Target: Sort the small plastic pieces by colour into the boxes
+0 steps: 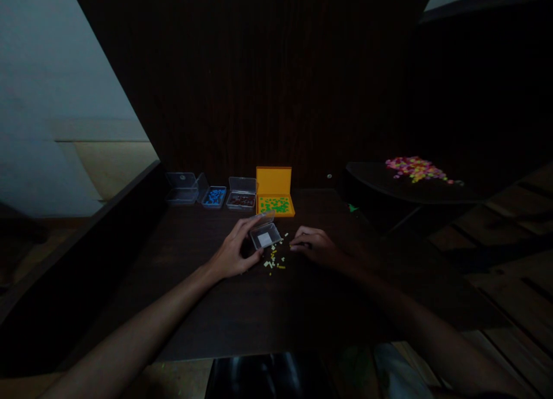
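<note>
My left hand [235, 252] grips a small clear plastic box [264, 236] with its lid up, tilted above the dark desk. A pale square shows inside the box. Small white and yellow pieces [273, 259] lie scattered on the desk just in front of it. To the right of these pieces, my right hand [313, 243] is closed, thumb and fingertips pinched together near the desk. Whatever may be between those fingertips is too small to make out.
Along the back stand a yellow box [273, 181] with green pieces, a clear box of dark pieces [242, 200], one of blue pieces [213, 196] and another clear box [181, 189]. A colourful heap [417, 168] lies on a raised shelf [375, 177] at right.
</note>
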Demonstrator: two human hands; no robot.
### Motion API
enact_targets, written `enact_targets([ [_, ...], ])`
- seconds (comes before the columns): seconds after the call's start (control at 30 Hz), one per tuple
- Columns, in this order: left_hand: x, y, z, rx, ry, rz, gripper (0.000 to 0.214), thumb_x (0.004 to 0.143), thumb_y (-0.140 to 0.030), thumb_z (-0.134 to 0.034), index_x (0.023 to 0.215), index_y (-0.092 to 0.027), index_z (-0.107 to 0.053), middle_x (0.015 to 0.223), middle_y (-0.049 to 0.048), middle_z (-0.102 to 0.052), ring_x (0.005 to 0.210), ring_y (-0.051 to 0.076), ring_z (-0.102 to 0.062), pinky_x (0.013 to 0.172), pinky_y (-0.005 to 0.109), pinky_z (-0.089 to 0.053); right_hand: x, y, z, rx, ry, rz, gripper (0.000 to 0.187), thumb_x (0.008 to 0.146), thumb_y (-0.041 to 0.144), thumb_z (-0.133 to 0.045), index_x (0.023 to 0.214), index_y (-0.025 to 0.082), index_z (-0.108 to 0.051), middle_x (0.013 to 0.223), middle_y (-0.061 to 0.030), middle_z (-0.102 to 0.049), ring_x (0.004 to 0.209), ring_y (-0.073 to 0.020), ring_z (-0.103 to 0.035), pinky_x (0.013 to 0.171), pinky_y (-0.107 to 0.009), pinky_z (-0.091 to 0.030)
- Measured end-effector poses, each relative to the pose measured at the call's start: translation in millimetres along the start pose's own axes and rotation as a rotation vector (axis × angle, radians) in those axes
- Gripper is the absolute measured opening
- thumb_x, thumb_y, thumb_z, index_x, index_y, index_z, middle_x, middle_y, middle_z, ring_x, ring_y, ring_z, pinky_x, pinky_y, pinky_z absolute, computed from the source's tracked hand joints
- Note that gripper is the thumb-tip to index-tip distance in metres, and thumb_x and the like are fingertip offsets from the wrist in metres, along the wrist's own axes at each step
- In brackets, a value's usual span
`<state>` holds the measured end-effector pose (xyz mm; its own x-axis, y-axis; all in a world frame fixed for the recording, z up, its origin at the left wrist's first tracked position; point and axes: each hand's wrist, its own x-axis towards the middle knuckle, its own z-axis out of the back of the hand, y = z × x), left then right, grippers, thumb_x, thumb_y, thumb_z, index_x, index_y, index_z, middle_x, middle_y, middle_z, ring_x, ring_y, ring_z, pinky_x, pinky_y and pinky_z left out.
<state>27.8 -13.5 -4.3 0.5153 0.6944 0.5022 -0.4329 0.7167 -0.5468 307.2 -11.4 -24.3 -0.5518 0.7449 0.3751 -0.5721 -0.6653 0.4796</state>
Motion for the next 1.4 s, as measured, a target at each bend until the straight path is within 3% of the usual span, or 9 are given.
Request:
enact_targets([
  [0.27, -1.2, 0.9, -1.1, -0.006, 0.014, -0.019, 0.074, 0.081, -0.025, -0.064, 0.146, -0.024, -0.028, 0.136, 0.0125, -0.046, 0.123, 0.027, -0.049, 0.104, 0.045, -0.044, -1.6, 6.7, -6.8, -0.184, -0.055, -0.044, 0.02, 0.092, 0.022, -0.053, 0.084, 0.019, -0.071, 0.085, -0.0053, -0.068, 0.078, -0.0152, -0.061, 0.068, -0.026, -0.045],
  [0.97, -1.4, -1.9, 0.3, -0.013, 0.016, -0.017, 0.075, 0.081, -0.023, -0.064, 0.146, -0.024, -0.028, 0.135, 0.0124, -0.047, 0.121, 0.027, -0.051, 0.101, 0.044, -0.047, 0.0, 6.1, -6.0, -0.213, -0.08, -0.041, 0.016, 0.091, 0.016, -0.05, 0.079, 0.02, -0.06, 0.083, -0.0041, -0.062, 0.079, -0.0161, -0.055, 0.071, -0.028, -0.042],
  [1.17, -1.6, -2.9, 0.1, -0.008, 0.012, -0.017, 0.074, 0.08, -0.024, -0.064, 0.145, -0.024, -0.029, 0.134, 0.0124, -0.048, 0.12, 0.027, -0.052, 0.1, 0.044, -0.047, 0.3, -2.6, 0.5, -0.141, -0.164, -0.077, 0.014, 0.09, 0.016, -0.052, 0.08, 0.019, -0.061, 0.082, -0.0051, -0.063, 0.08, -0.0176, -0.058, 0.074, -0.03, -0.045],
  [1.4, -1.6, -2.2, 0.6, -0.012, 0.033, -0.009, 0.074, 0.081, -0.025, -0.064, 0.146, -0.024, -0.028, 0.135, 0.0122, -0.047, 0.122, 0.027, -0.05, 0.102, 0.045, -0.046, -1.4, -5.0, 8.0, -0.128, -0.066, -0.047, 0.015, 0.091, 0.021, -0.053, 0.082, 0.019, -0.065, 0.084, -0.0058, -0.065, 0.081, -0.0176, -0.06, 0.074, -0.03, -0.046],
])
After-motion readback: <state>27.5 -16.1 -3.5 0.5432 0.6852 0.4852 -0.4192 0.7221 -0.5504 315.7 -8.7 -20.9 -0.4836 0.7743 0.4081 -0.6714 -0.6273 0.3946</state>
